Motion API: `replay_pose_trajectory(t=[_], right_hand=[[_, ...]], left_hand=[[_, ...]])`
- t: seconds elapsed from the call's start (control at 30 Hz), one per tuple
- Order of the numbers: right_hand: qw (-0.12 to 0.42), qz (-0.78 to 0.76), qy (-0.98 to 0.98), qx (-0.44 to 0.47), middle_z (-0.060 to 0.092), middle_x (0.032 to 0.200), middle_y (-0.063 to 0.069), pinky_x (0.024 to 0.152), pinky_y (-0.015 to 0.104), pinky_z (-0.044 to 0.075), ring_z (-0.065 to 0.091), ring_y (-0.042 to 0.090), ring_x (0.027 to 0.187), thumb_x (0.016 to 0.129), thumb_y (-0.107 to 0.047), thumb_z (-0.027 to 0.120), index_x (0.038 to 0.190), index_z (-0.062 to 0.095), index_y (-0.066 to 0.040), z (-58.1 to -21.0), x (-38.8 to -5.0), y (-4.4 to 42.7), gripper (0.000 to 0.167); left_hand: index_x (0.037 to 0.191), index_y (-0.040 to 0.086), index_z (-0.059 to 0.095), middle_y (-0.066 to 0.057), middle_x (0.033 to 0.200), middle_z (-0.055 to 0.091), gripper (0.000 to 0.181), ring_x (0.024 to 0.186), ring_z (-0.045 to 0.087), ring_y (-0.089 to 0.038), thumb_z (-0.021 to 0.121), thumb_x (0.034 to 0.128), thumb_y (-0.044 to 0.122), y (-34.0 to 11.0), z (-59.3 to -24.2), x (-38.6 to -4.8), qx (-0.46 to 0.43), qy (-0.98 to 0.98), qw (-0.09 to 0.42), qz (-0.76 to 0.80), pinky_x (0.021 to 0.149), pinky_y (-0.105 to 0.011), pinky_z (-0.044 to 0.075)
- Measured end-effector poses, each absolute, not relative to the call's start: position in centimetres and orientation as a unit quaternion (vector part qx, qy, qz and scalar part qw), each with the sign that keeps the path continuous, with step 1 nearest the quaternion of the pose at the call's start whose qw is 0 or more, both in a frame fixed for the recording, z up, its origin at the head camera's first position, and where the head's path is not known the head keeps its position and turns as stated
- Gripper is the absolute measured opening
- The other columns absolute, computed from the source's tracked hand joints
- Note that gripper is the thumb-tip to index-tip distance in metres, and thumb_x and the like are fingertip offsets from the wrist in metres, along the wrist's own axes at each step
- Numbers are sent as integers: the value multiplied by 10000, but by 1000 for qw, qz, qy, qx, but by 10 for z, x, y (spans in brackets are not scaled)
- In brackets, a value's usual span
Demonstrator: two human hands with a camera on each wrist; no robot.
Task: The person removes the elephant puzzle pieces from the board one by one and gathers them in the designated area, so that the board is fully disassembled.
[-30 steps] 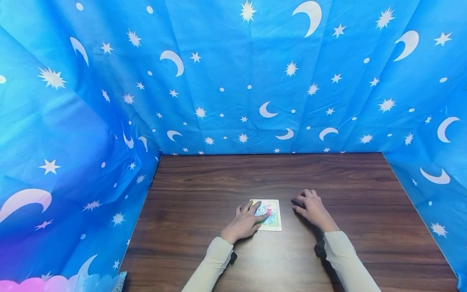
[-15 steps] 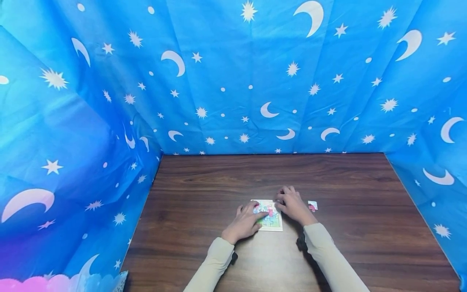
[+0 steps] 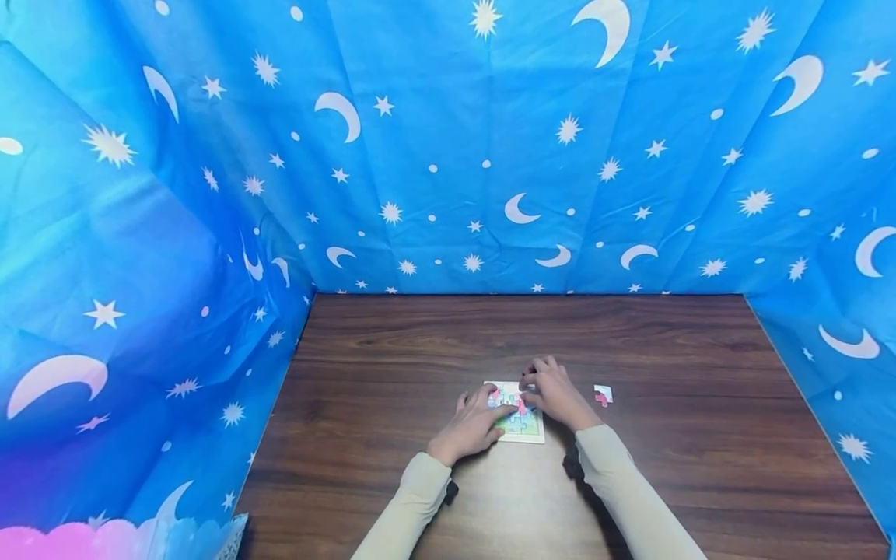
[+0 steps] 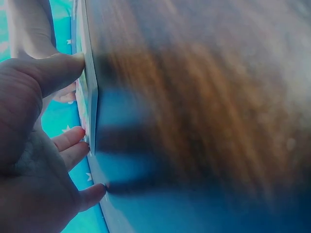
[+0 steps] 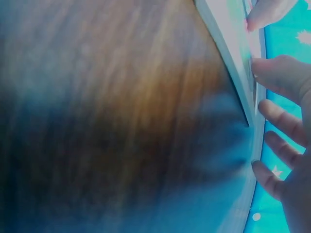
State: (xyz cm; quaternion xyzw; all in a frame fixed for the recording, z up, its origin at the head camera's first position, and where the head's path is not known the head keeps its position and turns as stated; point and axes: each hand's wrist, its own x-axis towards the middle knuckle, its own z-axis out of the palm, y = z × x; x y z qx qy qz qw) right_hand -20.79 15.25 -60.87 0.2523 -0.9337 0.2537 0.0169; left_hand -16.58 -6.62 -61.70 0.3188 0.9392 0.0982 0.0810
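Observation:
A small square jigsaw puzzle in a white-rimmed tray (image 3: 523,439) lies on the table, partly covered by both hands. My left hand (image 3: 467,430) rests over its left side with fingers spread; in the left wrist view the thumb (image 4: 68,70) touches the top of the tray. At the puzzle's upper right, my right hand (image 3: 556,393) pinches a puzzle piece between thumb and forefinger, mostly hidden by the fingers. The other right fingers (image 5: 282,121) extend past the tray's edge in the right wrist view. A loose puzzle piece (image 3: 603,395), pink and white, lies right of that hand.
The dark wood-grain table (image 3: 392,342) meets a blue cloth (image 3: 448,132) with moons and stars at the back and sides. A pink-to-blue scalloped edge (image 3: 105,540) shows at lower left.
My right hand has moved left from beside the tray onto its upper right, uncovering the loose piece. My left hand stays on the puzzle.

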Motion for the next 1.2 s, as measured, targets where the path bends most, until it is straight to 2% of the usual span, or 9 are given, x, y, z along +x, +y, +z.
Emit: replay_pose_trajectory(t=[0.2, 0.4, 0.53, 0.73, 1.2], right_hand=[[38, 241, -929, 278, 617, 1048, 102, 860, 553, 428, 510, 347, 1051, 817, -150, 809, 875, 765, -106, -609, -209, 154, 85], [26, 260, -928, 265, 625, 1118, 120, 910, 559, 430, 507, 352, 1105, 821, -173, 804, 919, 778, -102, -608, -210, 153, 123], [18, 264, -929, 259, 627, 1146, 124, 937, 567, 426, 502, 360, 1141, 826, -183, 797, 936, 782, -108, -609, -210, 153, 134], [34, 270, -923, 271, 631, 1117, 124, 925, 575, 430, 515, 365, 1116, 807, -170, 812, 901, 775, -110, -611, -211, 152, 117], [32, 303, -912, 273, 621, 1096, 113, 940, 579, 420, 507, 345, 1107, 791, -95, 821, 916, 778, -33, -605, -211, 150, 146]], left_hand=[[1450, 341, 566, -150, 1509, 398, 502, 1405, 384, -272, 652, 957, 306, -65, -619, -167, 319, 939, 86, 100, 1106, -592, 301], [1437, 331, 580, -157, 1486, 413, 499, 1372, 420, -292, 670, 947, 311, -66, -621, -168, 321, 939, 80, 100, 1074, -605, 329], [1436, 324, 583, -157, 1490, 412, 492, 1381, 407, -294, 668, 951, 315, -67, -621, -168, 317, 938, 86, 106, 1072, -617, 324], [1432, 338, 588, -147, 1493, 418, 497, 1405, 379, -256, 675, 943, 309, -67, -617, -168, 309, 940, 94, 113, 1091, -601, 304], [1426, 321, 597, -154, 1500, 420, 492, 1407, 372, -268, 682, 942, 313, -66, -618, -171, 306, 938, 105, 126, 1101, -602, 288]])
